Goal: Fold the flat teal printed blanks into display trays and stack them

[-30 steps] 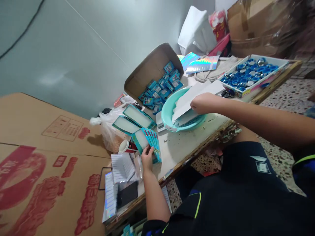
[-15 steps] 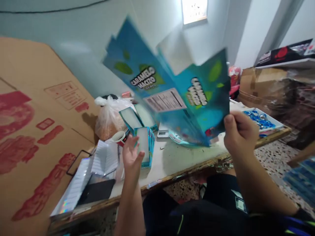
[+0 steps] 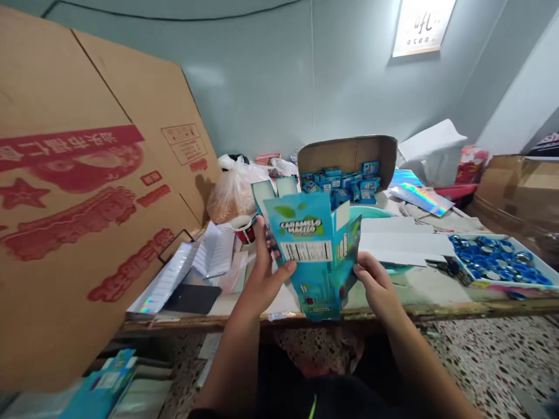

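Note:
A blue-green candy carton [image 3: 312,285], printed "Caramelo Macizo" with green leaves, stands upright in front of me, partly folded out with flaps at its top. My left hand [image 3: 262,279] grips its left side, thumb on the printed front and fingers behind. My right hand [image 3: 375,279] pinches the carton's right edge. Behind the carton, open tops of other cartons [image 3: 263,191] show, mostly hidden. A red and black cup [image 3: 244,230] stands just beyond my left fingers.
A large cardboard sheet [image 3: 100,157] rises on the left. On the table [image 3: 428,297] are a tray [image 3: 541,265] of blue-wrapped items, white card [image 3: 386,247] over a teal basin [image 3: 371,211], an open box [image 3: 347,148] of small blue packs and a plastic bag [image 3: 236,186].
The carton has come down from high up into an upright position before me. My left hand, open before, now grips it too. The view has turned to the right.

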The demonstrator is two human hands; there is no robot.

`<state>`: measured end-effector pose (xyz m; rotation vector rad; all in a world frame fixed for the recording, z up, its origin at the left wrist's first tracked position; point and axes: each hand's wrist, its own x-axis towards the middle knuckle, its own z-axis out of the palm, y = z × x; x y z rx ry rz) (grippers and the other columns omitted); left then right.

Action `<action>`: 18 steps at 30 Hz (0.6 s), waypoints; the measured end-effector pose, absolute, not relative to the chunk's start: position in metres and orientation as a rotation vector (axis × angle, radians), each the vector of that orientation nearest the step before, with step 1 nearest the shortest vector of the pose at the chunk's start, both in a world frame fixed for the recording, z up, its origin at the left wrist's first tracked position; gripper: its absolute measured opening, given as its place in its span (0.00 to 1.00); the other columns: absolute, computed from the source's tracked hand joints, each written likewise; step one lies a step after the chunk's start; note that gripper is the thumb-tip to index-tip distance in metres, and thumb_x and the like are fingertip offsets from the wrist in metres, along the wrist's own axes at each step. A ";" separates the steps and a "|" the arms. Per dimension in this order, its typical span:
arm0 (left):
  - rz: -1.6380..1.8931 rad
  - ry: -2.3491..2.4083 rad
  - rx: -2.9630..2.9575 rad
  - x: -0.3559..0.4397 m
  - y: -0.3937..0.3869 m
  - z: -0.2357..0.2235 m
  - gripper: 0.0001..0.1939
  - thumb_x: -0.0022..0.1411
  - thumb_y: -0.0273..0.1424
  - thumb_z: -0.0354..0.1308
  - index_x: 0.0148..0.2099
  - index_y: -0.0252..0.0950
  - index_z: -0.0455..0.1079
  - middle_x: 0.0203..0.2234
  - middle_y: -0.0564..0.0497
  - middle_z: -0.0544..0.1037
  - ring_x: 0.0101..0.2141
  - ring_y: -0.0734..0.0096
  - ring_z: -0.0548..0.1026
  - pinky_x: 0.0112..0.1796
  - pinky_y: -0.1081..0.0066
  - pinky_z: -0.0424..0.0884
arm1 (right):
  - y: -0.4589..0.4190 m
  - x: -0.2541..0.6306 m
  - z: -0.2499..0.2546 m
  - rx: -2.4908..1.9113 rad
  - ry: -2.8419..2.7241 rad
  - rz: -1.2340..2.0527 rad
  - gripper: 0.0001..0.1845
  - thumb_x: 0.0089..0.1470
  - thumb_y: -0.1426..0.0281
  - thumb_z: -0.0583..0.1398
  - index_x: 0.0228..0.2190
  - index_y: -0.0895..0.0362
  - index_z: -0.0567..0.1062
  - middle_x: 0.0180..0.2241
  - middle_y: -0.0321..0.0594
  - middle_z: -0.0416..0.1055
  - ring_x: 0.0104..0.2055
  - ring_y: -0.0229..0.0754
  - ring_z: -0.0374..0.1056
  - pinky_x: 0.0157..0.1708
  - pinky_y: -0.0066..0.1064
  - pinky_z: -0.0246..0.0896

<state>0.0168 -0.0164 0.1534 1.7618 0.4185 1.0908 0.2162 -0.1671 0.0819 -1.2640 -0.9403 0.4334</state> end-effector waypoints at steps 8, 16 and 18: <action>1.030 0.470 1.629 0.039 -0.035 0.147 0.47 0.61 0.53 0.64 0.75 0.53 0.48 0.67 0.46 0.66 0.57 0.53 0.74 0.57 0.50 0.73 | -0.166 0.204 0.112 -1.422 -1.230 -0.143 0.43 0.70 0.61 0.50 0.72 0.43 0.28 0.76 0.41 0.30 0.77 0.57 0.34 0.72 0.62 0.39; 1.188 0.223 1.920 0.050 -0.046 0.152 0.30 0.70 0.43 0.58 0.72 0.53 0.59 0.73 0.54 0.57 0.73 0.53 0.52 0.71 0.47 0.53 | -0.161 0.195 0.131 -1.248 -1.244 -0.183 0.28 0.71 0.61 0.48 0.69 0.40 0.55 0.74 0.39 0.44 0.76 0.59 0.39 0.72 0.64 0.37; 1.245 0.141 1.970 0.058 -0.052 0.149 0.32 0.73 0.40 0.53 0.75 0.54 0.51 0.75 0.55 0.49 0.74 0.55 0.46 0.71 0.46 0.49 | -0.159 0.191 0.126 -1.146 -1.188 -0.083 0.29 0.71 0.59 0.48 0.70 0.43 0.53 0.70 0.45 0.53 0.72 0.58 0.52 0.69 0.61 0.50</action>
